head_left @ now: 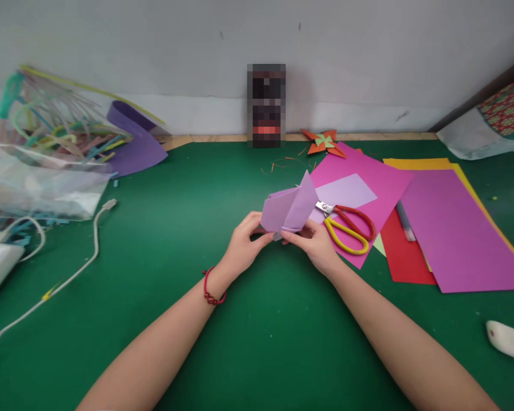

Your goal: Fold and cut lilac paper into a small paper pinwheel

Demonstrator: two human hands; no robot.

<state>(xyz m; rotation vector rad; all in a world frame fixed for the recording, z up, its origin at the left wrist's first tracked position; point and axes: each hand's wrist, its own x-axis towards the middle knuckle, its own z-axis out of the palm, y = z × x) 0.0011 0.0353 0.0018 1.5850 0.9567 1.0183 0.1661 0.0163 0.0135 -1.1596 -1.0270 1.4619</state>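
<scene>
A folded piece of lilac paper (pixel 289 208) is held up over the green tabletop, with a pointed flap rising at its right side. My left hand (pixel 246 242) pinches its lower left edge, thumb in front and fingers partly hidden behind. On the lower right, my right hand (pixel 314 242) grips the same paper between thumb and fingers. Just right of it lie scissors (pixel 346 225) with one red and one yellow handle, their blade tips hidden by the folded paper. Beneath the scissors are a pink sheet (pixel 379 177) and a flat lilac piece (pixel 351 191).
Purple (pixel 462 228), yellow and red sheets (pixel 411 265) overlap at right, near a white mouse-like object (pixel 508 341). An orange paper pinwheel shape (pixel 324 141) lies at the back, beside a pixelated upright object (pixel 266 105). Pipe cleaners (pixel 64 137) and a white cable (pixel 96 237) are left.
</scene>
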